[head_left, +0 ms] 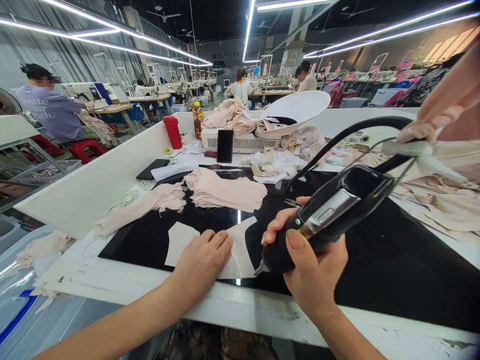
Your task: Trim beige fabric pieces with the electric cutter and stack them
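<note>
My left hand [210,255] lies flat, palm down, pressing a small pale pink fabric piece [243,250] onto the black tabletop [142,245]. The fabric spreads out on both sides of my fingers, and its middle is hidden under them. In my right hand [315,270] is a black corded handheld power tool [326,210] with a silver side panel, held tilted. Its narrow metal tip is at the fabric's lower right corner; whether it touches the cloth I cannot tell. Beyond my hands sits a neat stack of pink fabric pieces [225,190], with another looser bundle [161,197] to its left.
A phone [225,146] stands against a white vented box [247,142] heaped with fabric. A red cup [172,132] and a bottle [198,120] are beside it. The tool's black cord [337,137] arches up at right. A white side panel [101,185] borders the left.
</note>
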Motion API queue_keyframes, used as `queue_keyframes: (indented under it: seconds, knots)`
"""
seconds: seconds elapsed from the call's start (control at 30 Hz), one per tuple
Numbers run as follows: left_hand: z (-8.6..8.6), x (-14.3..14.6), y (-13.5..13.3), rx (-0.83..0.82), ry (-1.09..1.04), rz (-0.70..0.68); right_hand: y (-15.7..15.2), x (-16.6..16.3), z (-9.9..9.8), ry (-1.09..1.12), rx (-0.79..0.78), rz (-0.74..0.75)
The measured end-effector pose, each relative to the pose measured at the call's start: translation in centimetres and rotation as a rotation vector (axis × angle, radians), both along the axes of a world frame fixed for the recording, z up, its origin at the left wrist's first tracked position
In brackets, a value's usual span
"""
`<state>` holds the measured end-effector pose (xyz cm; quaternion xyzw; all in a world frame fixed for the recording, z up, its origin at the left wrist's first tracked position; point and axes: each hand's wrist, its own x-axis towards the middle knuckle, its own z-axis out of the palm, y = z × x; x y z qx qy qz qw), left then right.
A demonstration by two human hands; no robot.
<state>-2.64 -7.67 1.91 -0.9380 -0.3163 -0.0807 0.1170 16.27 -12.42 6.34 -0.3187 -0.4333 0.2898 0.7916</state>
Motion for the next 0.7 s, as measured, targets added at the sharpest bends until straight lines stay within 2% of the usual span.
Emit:
queue_keyframes:
  seconds: [0.17, 0.33, 0.37, 0.43, 0.57, 0.7]
  knots:
    - [0.3, 0.2, -0.5, 0.027, 0.007, 0.007, 0.1, 0.1, -0.3, -0.02, -0.005, -0.008]
    - [1.3, 0.0, -1.5, 0.084, 0.03, 0.112, 0.1, 0.1, -0.3, -0.026, 0.01, 0.011]
    - [1.4, -0.1, -1.8, 0.095, 0.011, 0.086, 0.1, 0.1, -0.3, -0.026, 0.009, 0.012]
    - [1.7, 0.0, -2.3, 0.078, -0.044, -0.059, 0.0, 0.1, -0.3, -0.024, 0.005, 0.01]
    - [1.2, 0.6, -3.2, -0.107, -0.136, -0.371, -0.1, 0.0, -0.2, -0.018, -0.013, -0.02]
    - [-0.2, 0.9, -3.0, -0.154, -0.183, -0.443, -0.1, 0.0, -0.1, -0.006, -0.034, -0.035]
